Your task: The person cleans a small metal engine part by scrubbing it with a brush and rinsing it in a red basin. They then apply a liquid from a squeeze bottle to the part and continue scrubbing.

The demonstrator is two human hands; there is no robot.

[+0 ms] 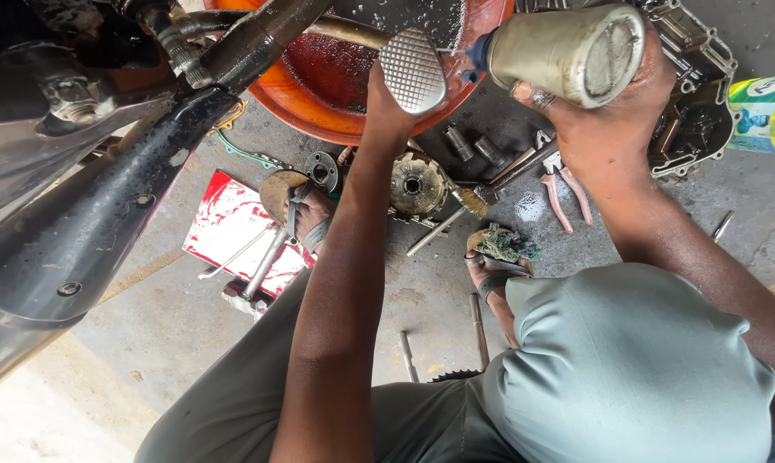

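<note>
My right hand (595, 129) is wrapped around a dull metal can (567, 51) with a blue nozzle, held sideways with the nozzle pointing left. The nozzle sits right beside a ribbed metal foot pedal (413, 72) of the motorcycle. My left arm reaches up from below, and my left hand (385, 105) goes behind that pedal, so its fingers are hidden. An orange basin (336, 120) with dark wet liquid lies on the floor beneath both hands.
The black motorcycle frame (104, 214) fills the left. On the concrete floor lie a round gear part (417, 184), red-handled pliers (563, 195), sockets (473, 150), an engine cover (696, 111), a red sheet (229, 225), a rag (507, 244) and a green-yellow bottle (769, 111).
</note>
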